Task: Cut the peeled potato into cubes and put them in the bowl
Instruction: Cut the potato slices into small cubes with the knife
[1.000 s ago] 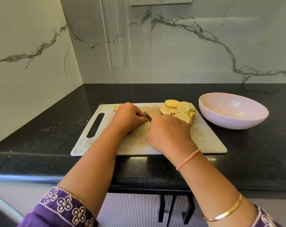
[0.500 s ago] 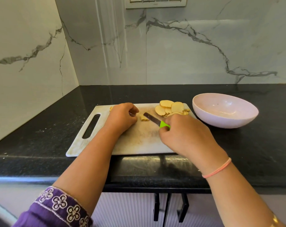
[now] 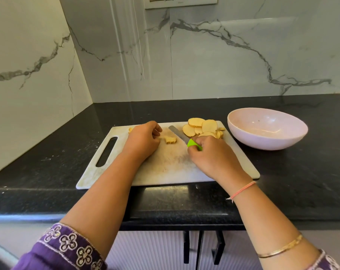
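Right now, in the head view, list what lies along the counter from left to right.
Cutting board handle → left hand → cut potato piece → knife → potato slices → bowl. The right hand overlaps the slices, so it is left out.

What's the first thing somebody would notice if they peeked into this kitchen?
Probably the knife with its bright green handle, gripped by the right hand over the middle of the white cutting board. Next come the pile of round potato slices at the board's far edge and the big pale pink bowl on the black counter to the right, with no potato showing inside.
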